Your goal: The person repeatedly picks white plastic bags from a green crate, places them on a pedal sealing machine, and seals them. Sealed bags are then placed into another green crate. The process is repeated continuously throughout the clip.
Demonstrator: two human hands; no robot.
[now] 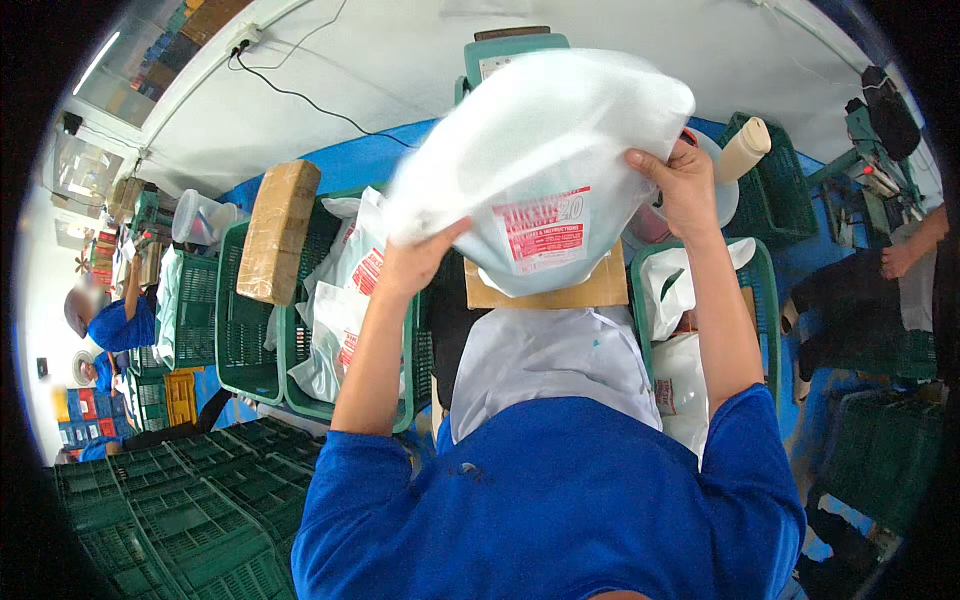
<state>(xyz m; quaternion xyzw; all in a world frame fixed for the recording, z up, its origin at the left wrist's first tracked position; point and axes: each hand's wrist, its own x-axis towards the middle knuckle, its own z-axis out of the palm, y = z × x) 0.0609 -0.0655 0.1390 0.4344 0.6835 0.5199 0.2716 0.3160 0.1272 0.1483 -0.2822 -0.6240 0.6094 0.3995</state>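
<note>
Both hands hold up a large white plastic bag [590,130] with a red printed patch on its front. It is spread wide and bulges toward the far side. My left hand [418,262] grips its lower left edge. On the right edge, my right hand [682,190] pinches the plastic between thumb and fingers. Beneath the bag, part of a brown cardboard piece [480,288] shows above my white apron [550,360]. The bag covers much of a teal machine [515,45] behind it. Whether anything is inside the bag I cannot tell.
Left of me, green crates [245,340] hold similar white bags [345,325]; a long taped brown package [280,232] rests across them. At right, another green crate [765,310] holds white bags. A cream bottle [745,148] stands beyond. Stacked green crates [200,500] fill the lower left. Other people work on both sides.
</note>
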